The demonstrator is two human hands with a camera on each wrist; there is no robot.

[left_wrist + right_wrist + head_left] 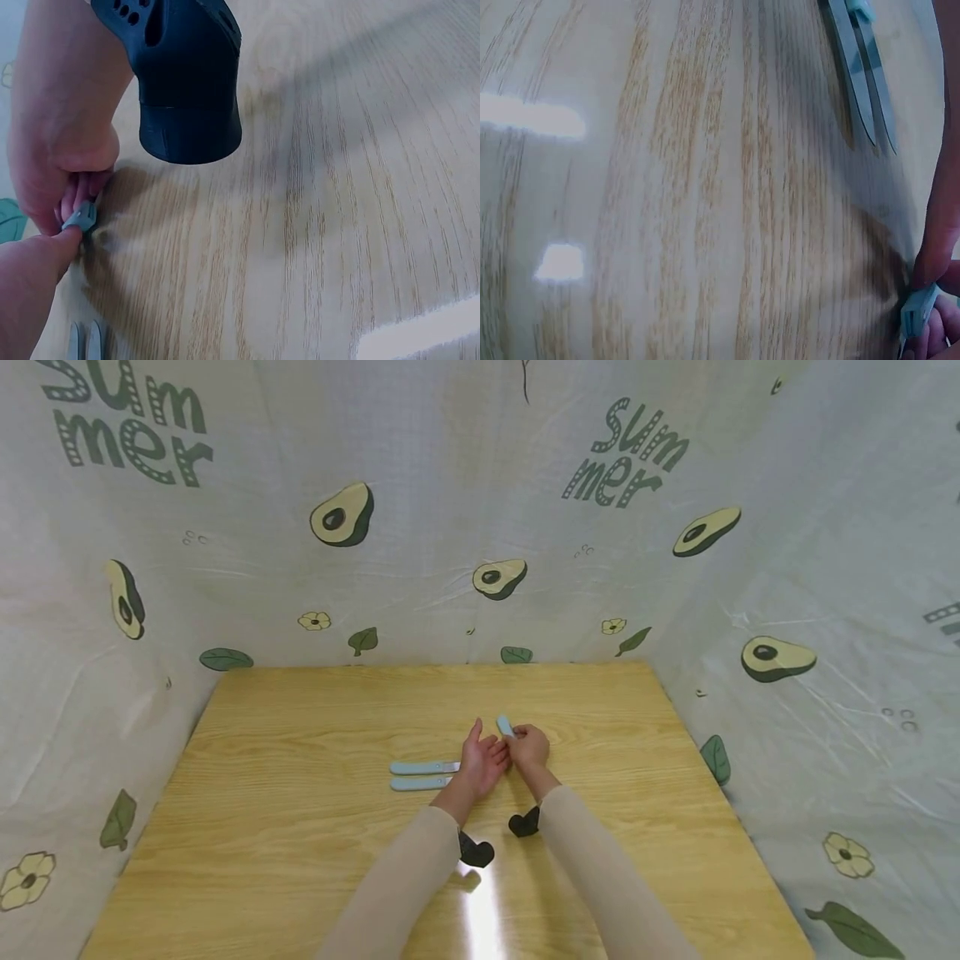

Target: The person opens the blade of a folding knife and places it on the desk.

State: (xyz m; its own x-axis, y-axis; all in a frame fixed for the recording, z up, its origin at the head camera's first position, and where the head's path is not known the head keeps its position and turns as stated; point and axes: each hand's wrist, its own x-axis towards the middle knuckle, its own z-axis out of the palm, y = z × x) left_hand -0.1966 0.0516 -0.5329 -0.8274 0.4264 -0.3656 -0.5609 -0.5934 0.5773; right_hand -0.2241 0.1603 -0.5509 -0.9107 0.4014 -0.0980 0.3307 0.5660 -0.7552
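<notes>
My right hand (pixel 531 746) pinches a small utensil with a light blue handle (pixel 504 725), whose rounded end points away from me. In the left wrist view the near end of that handle (pixel 82 216) looks squared and slotted; fingers cover much of the rest, and its kind is unclear. Palm up, my left hand (pixel 483 766) lies just to the left with its fingers spread loosely, fingertips right at the handle. Beside it are two knives with light blue handles, a far one (pixel 420 768) and a near one (pixel 418 784). Their metal blades (pixel 855 75) run partly behind my left hand.
The wooden table (pixel 300 710) carries a bright light reflection near its front. Black wrist mounts, a left one (pixel 476 850) and a right one (pixel 525 822), hang under my sleeves. A white cloth (pixel 420 543) printed with avocados and leaves surrounds the table's back and sides.
</notes>
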